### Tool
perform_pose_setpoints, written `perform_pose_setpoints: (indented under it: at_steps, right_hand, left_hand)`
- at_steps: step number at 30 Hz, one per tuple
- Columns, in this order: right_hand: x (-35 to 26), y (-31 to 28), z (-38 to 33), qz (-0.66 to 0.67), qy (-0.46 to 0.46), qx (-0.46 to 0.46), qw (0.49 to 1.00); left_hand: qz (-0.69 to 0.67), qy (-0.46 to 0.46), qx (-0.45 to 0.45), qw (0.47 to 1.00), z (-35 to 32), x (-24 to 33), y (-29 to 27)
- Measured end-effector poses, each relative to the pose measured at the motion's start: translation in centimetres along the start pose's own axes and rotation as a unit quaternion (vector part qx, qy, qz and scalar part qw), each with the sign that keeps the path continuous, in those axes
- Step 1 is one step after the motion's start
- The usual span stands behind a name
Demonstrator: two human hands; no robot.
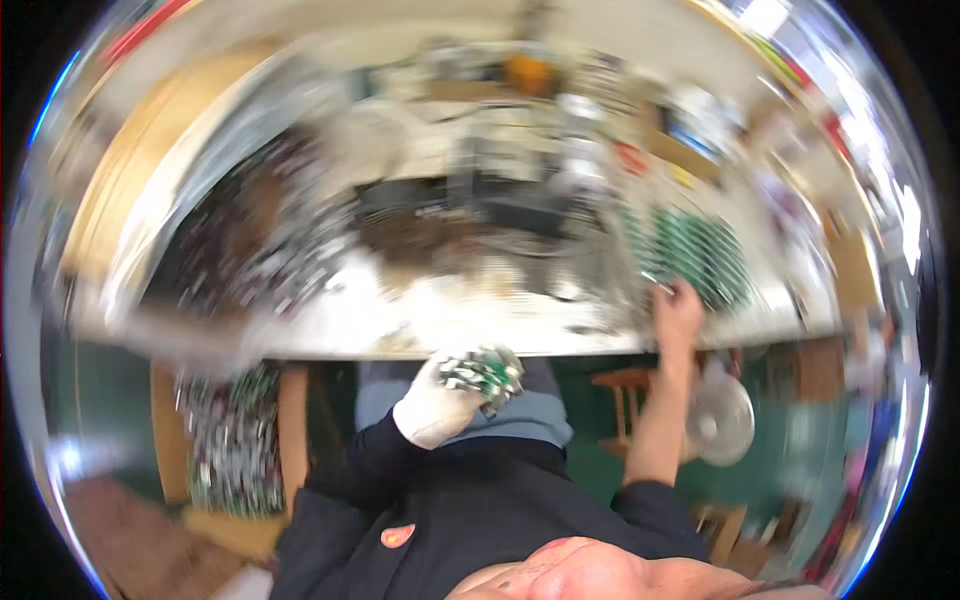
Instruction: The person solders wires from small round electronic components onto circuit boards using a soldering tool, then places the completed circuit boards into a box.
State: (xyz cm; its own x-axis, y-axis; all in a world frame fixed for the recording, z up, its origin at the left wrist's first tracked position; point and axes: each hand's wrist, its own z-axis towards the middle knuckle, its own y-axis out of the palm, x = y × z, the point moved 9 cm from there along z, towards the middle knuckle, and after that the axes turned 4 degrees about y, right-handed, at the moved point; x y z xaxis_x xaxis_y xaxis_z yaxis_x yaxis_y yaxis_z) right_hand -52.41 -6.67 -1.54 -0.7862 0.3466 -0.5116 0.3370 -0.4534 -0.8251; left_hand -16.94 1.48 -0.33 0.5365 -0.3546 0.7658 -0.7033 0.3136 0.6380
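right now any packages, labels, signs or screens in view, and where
No package, sign or screen can be made out; the picture is too blurred.
Badge: small orange-red patch on the dark top, lower middle.
Boards: rows of green boards on the bench by the right hand.
Left hand: white glove, holds a green board.

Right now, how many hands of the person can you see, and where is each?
2. The gloved left hand is over the lap, holding a small green circuit board. The bare right hand reaches to the table edge by a stack of green boards.
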Motion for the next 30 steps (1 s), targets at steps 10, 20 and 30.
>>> perform_pose_setpoints:
  at_steps: [10,20,30]
  right_hand:
    - [1.0,-0.4,-1.1,-0.091,-0.043,0.018,0.995]
    - [-1.3,0.9,1.0,-0.172,-0.065,-0.038,0.982]
    - [0.9,-1.3,0.6,-0.157,-0.11,0.006,0.982]
  left_hand:
    - [0.013,0.256,0.459,0.851,-21.7,6.4,-20.8]
    - [0.502,0.03,0.759,0.414,-35.8,18.9,-31.0]
    - [0.663,-0.302,0.59,0.348,-30.7,19.0,-33.9]
